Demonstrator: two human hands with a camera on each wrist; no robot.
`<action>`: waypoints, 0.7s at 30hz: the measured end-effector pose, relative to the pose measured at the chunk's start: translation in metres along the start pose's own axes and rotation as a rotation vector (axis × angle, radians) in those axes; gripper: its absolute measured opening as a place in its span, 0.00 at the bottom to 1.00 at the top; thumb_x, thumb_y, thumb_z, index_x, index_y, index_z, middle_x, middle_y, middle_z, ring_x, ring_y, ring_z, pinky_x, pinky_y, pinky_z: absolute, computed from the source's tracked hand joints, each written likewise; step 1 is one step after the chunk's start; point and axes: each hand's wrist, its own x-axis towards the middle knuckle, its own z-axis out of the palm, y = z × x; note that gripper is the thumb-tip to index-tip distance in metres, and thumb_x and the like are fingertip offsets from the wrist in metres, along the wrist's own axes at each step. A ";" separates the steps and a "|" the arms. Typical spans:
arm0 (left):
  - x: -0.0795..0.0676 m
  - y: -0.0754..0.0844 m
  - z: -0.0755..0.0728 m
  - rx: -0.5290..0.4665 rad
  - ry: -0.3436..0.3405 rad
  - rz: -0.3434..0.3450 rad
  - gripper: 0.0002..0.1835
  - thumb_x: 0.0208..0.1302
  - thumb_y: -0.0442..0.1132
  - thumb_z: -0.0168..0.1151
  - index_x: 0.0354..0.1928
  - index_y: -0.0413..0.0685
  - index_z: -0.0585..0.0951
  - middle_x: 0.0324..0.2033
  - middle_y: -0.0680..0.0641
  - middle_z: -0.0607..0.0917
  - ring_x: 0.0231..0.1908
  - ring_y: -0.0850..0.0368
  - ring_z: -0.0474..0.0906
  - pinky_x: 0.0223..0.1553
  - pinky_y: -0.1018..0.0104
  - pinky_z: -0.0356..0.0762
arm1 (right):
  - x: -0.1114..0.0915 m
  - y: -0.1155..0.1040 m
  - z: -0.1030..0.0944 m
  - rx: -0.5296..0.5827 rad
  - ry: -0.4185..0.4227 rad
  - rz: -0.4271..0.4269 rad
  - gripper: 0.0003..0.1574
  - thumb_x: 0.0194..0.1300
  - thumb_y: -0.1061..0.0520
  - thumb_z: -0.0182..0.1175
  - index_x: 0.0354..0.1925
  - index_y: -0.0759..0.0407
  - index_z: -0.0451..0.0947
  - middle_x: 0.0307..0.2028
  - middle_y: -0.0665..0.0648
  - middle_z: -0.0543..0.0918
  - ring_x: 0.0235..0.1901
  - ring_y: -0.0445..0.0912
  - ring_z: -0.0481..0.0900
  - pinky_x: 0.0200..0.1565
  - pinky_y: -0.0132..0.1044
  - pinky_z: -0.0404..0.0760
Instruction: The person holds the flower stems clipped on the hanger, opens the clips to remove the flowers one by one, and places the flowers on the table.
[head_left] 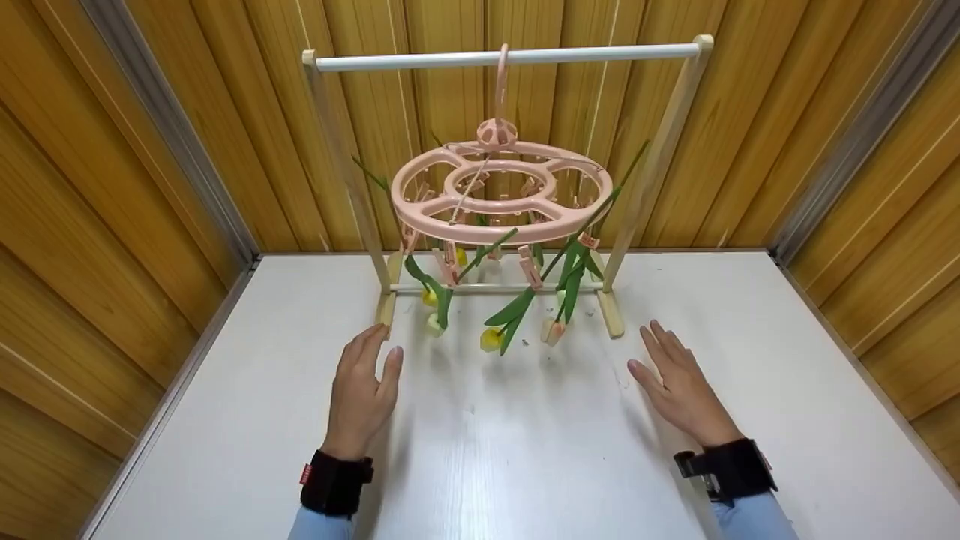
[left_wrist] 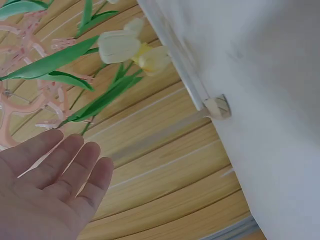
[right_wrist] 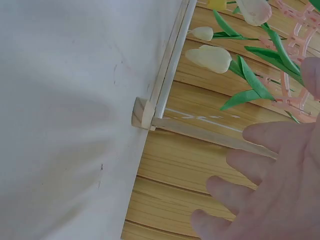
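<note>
Left hand: empty, fingers extended.
Right hand: same.
Hanger: near table's far edge; best kept level.
Tulips: best unjostled.

Left grip and right grip hover well apart, fingers loosely extended.

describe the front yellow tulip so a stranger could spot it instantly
On the white table stands a wooden frame with a pink hanger hooked over its rail. Below the hanger's front edge, the yellow tulip hangs head-down. Its bloom is lowest in the head view, between a whitish bloom and a pinkish bloom.
</note>
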 end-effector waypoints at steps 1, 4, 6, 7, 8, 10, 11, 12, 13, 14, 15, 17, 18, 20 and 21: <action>0.002 0.002 0.000 -0.014 0.006 0.003 0.22 0.76 0.39 0.59 0.62 0.28 0.78 0.60 0.32 0.80 0.62 0.36 0.76 0.60 0.39 0.75 | 0.001 -0.001 0.000 0.010 0.002 -0.002 0.44 0.82 0.43 0.49 0.78 0.71 0.52 0.79 0.73 0.50 0.78 0.72 0.42 0.73 0.71 0.42; 0.006 0.009 -0.001 -0.057 0.025 0.013 0.20 0.76 0.38 0.59 0.61 0.30 0.79 0.58 0.34 0.81 0.62 0.37 0.76 0.61 0.40 0.75 | 0.002 -0.004 0.001 0.047 0.021 -0.008 0.43 0.82 0.44 0.49 0.78 0.70 0.53 0.79 0.72 0.51 0.78 0.71 0.44 0.73 0.70 0.44; 0.008 0.014 -0.001 -0.089 0.047 0.025 0.18 0.75 0.37 0.59 0.59 0.31 0.81 0.57 0.35 0.82 0.61 0.38 0.78 0.60 0.41 0.76 | 0.004 -0.008 0.001 0.077 0.042 -0.011 0.42 0.82 0.44 0.49 0.79 0.69 0.54 0.79 0.71 0.52 0.78 0.69 0.46 0.73 0.69 0.47; 0.010 0.017 -0.001 -0.106 0.059 0.033 0.17 0.75 0.36 0.59 0.59 0.31 0.81 0.56 0.35 0.83 0.60 0.39 0.79 0.60 0.42 0.77 | 0.004 -0.009 0.001 0.095 0.054 -0.011 0.41 0.82 0.44 0.49 0.79 0.68 0.55 0.79 0.70 0.53 0.78 0.68 0.47 0.73 0.68 0.48; 0.012 0.019 -0.002 -0.120 0.071 0.044 0.16 0.75 0.36 0.60 0.58 0.32 0.82 0.55 0.36 0.83 0.59 0.40 0.80 0.58 0.43 0.78 | 0.005 -0.011 0.001 0.108 0.067 -0.012 0.41 0.82 0.44 0.49 0.79 0.67 0.55 0.79 0.69 0.54 0.78 0.67 0.48 0.73 0.68 0.50; 0.015 0.024 -0.002 -0.146 0.093 0.066 0.15 0.75 0.34 0.60 0.57 0.33 0.83 0.54 0.37 0.84 0.56 0.42 0.81 0.55 0.45 0.80 | 0.006 -0.015 0.001 0.130 0.093 -0.015 0.40 0.82 0.45 0.49 0.79 0.66 0.56 0.79 0.68 0.55 0.78 0.66 0.51 0.73 0.67 0.53; 0.016 0.026 -0.002 -0.159 0.103 0.078 0.14 0.75 0.34 0.60 0.56 0.33 0.83 0.53 0.38 0.85 0.55 0.43 0.82 0.54 0.46 0.81 | 0.007 -0.017 0.001 0.142 0.105 -0.016 0.39 0.82 0.45 0.49 0.78 0.66 0.57 0.79 0.67 0.56 0.78 0.66 0.52 0.72 0.67 0.54; 0.018 0.028 -0.001 -0.170 0.112 0.089 0.14 0.74 0.33 0.60 0.56 0.34 0.83 0.52 0.38 0.85 0.54 0.44 0.82 0.52 0.47 0.82 | 0.008 -0.019 0.001 0.153 0.115 -0.017 0.38 0.82 0.46 0.49 0.78 0.66 0.57 0.79 0.67 0.57 0.78 0.65 0.53 0.72 0.67 0.55; 0.019 0.030 -0.001 -0.179 0.120 0.100 0.14 0.74 0.33 0.59 0.56 0.34 0.83 0.51 0.39 0.85 0.52 0.45 0.83 0.50 0.47 0.82 | 0.009 -0.022 0.001 0.157 0.127 -0.022 0.37 0.83 0.47 0.48 0.78 0.66 0.58 0.78 0.67 0.58 0.77 0.65 0.54 0.72 0.67 0.56; 0.020 0.032 -0.001 -0.189 0.127 0.109 0.13 0.74 0.33 0.59 0.55 0.34 0.84 0.51 0.39 0.86 0.51 0.45 0.83 0.49 0.48 0.82 | 0.010 -0.024 0.001 0.162 0.140 -0.028 0.36 0.83 0.48 0.48 0.77 0.67 0.59 0.78 0.68 0.59 0.77 0.66 0.55 0.72 0.67 0.56; 0.021 0.034 0.000 -0.200 0.135 0.118 0.13 0.74 0.32 0.59 0.54 0.34 0.84 0.50 0.39 0.86 0.50 0.46 0.83 0.48 0.49 0.82 | 0.011 -0.025 0.001 0.170 0.154 -0.037 0.35 0.83 0.49 0.49 0.77 0.67 0.60 0.77 0.68 0.61 0.76 0.66 0.56 0.72 0.67 0.57; 0.023 0.038 0.002 -0.224 0.146 0.130 0.12 0.74 0.31 0.59 0.54 0.35 0.84 0.49 0.40 0.87 0.50 0.47 0.84 0.47 0.50 0.83 | 0.013 -0.029 0.002 0.187 0.187 -0.058 0.33 0.82 0.52 0.49 0.75 0.69 0.63 0.75 0.70 0.63 0.75 0.66 0.59 0.71 0.66 0.58; 0.024 0.040 0.002 -0.236 0.149 0.135 0.12 0.74 0.31 0.59 0.53 0.35 0.84 0.48 0.40 0.87 0.50 0.47 0.84 0.47 0.51 0.83 | 0.014 -0.031 0.002 0.195 0.206 -0.073 0.32 0.82 0.53 0.49 0.74 0.70 0.64 0.74 0.70 0.65 0.75 0.66 0.60 0.71 0.67 0.59; 0.026 0.043 0.004 -0.264 0.156 0.143 0.11 0.73 0.29 0.59 0.52 0.36 0.85 0.48 0.41 0.87 0.50 0.48 0.84 0.47 0.52 0.83 | 0.017 -0.035 0.003 0.213 0.248 -0.103 0.30 0.81 0.55 0.50 0.72 0.71 0.67 0.72 0.71 0.68 0.73 0.67 0.63 0.69 0.67 0.61; 0.027 0.045 0.005 -0.275 0.157 0.145 0.11 0.73 0.29 0.59 0.52 0.36 0.85 0.48 0.41 0.87 0.50 0.48 0.84 0.47 0.52 0.83 | 0.018 -0.037 0.004 0.223 0.267 -0.115 0.29 0.81 0.56 0.51 0.71 0.71 0.68 0.71 0.71 0.69 0.72 0.67 0.65 0.68 0.67 0.63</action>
